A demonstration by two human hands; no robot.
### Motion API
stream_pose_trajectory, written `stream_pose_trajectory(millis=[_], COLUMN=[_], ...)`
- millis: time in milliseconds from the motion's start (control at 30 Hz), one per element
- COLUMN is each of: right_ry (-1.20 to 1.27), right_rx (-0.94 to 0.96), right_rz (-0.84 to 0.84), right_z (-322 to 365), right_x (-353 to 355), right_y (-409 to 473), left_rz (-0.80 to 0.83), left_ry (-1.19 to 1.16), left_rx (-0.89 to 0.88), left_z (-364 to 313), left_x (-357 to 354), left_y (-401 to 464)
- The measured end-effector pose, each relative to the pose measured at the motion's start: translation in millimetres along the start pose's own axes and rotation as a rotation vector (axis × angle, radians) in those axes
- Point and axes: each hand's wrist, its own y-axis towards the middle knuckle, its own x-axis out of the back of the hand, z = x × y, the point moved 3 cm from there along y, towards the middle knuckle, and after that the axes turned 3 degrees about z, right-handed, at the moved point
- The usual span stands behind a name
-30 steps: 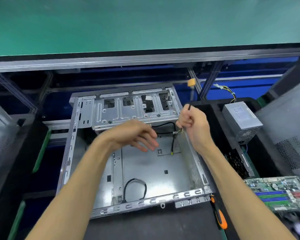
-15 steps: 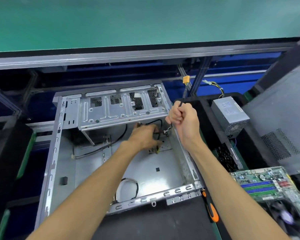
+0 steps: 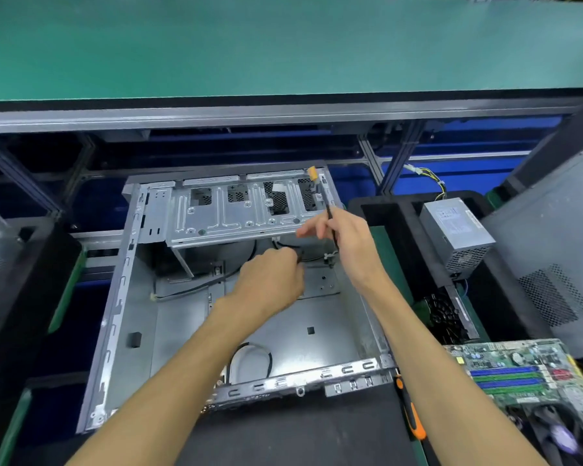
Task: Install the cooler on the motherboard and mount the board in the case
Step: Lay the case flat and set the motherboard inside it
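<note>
The open metal case [image 3: 182,324] lies flat in front of me, its floor bare except for loose black cables. My left hand [image 3: 270,280] reaches inside near the far right corner and grips a black cable [image 3: 293,253] under the drive cage. My right hand [image 3: 344,240] hovers over the case's right wall and pinches a thin black cable [image 3: 327,210] that runs up to an orange connector [image 3: 312,171]. The green motherboard [image 3: 519,375], with blue and green slots and a cooler fan [image 3: 559,435] on its near end, sits outside the case at the lower right.
A grey power supply [image 3: 455,230] stands on a black foam tray at the right, with a black fan [image 3: 441,314] below it. An orange-handled screwdriver [image 3: 411,415] lies by the case's near right corner. A grey case panel [image 3: 559,264] leans at far right. A green bench top [image 3: 283,45] spans behind.
My left hand went deeper into the case, from open fingers to gripping the cable. My right hand loosened from a fist into a pinch on the thin cable. The view shifted.
</note>
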Motion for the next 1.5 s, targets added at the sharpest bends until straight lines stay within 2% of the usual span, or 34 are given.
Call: stream_pose_trajectory(millis=[100,200,267,367,433,500,600,667,733,833,900,1000,1133,1233,1333,1400,1500], right_ry=[-0.216,-0.303,-0.373,-0.534,-0.544,-0.492,-0.414,-0.401,-0.372,-0.321,-0.321,-0.353,-0.407,-0.398,-0.303,-0.221,-0.143], right_rx=[-0.025,-0.039,-0.035,-0.046,-0.082,-0.105,-0.139,-0.157,-0.173,-0.178,-0.178,-0.177,-0.139,-0.136,-0.185,-0.168,-0.141], right_rz=[0.173,0.282,0.316,0.313,0.225,0.079,-0.005,-0.031,-0.07,-0.125,-0.144,-0.143,-0.114,-0.099,-0.134,-0.168,-0.214], right_z=[-5.2,-5.8,-10.7,-20.0,-18.9,-14.5,-8.7,-7.5,-7.4,-7.6,-7.9,-8.6,-7.2,-9.8,-11.6,-9.1,-5.1], right_x=[-8.4,-14.6,-22.5,-29.9,-27.0,-19.9,-16.3,-15.8,-15.2,-13.4,-13.7,-15.6,-20.5,-21.0,-18.2,-16.0,-13.3], right_y=[-1.4,-0.3,-0.3,1.5,4.3,6.4,7.4,7.3,8.3,9.6,9.1,7.8,5.3,5.4,7.1,7.7,6.3], left_rz=[0.149,0.2,0.235,0.297,0.333,0.315,0.346,0.435,0.431,0.289,0.261,0.21,0.045,0.154,0.355,0.44,0.349], left_ry=[-0.588,-1.216,-1.372,-1.27,-1.171,-0.827,-0.062,0.16,0.252,0.212,0.113,-0.081,-0.189,-0.237,-0.011,0.05,-0.121], left_rx=[0.085,0.117,0.102,0.089,0.085,0.129,0.235,0.323,0.324,0.244,0.168,0.048,-0.047,-0.064,-0.011,0.04,0.055], left_z=[13.2,28.4,33.8,39.5,49.8,66.2,91.6,103.4,112.1,118.9,115.4,104.0,109.5,116.4,115.2,111.0,102.6], left_x=[24.0,45.1,46.4,33.6,24.4,11.5,-18.9,-39.6,-51.4,-54.1,-50.4,-38.9,-18.2,-15.4,-30.4,-39.8,-42.3], left_y=[-10.8,-10.7,-8.9,-8.3,-7.1,0.6,14.0,13.1,11.4,9.0,5.2,-6.4,-29.2,-41.1,-34.8,-26.7,-6.9])
